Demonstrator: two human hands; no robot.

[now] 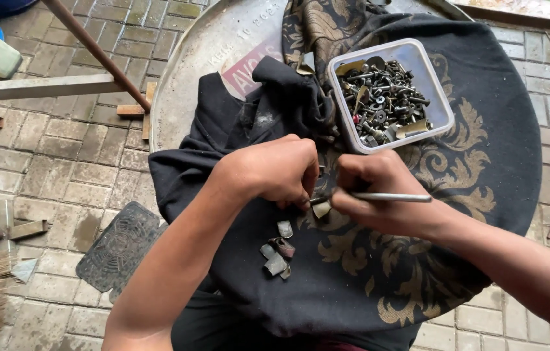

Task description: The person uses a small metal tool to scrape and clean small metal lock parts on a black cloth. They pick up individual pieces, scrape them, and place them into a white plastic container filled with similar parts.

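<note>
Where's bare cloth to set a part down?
Free: cloth right of the tub, and the near stretch below the scraps. Crowded: between tub and both hands, left hand and right hand with the rod.

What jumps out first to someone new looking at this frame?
The two fists at centre: the right hand grips a thin metal rod, its tip meeting a small metal piece pinched by the left hand. They work over a black cloth with gold scrollwork draped on a round metal tabletop. Behind them sits a clear plastic tub of screws and bolts; loose scraps lie below.
</note>
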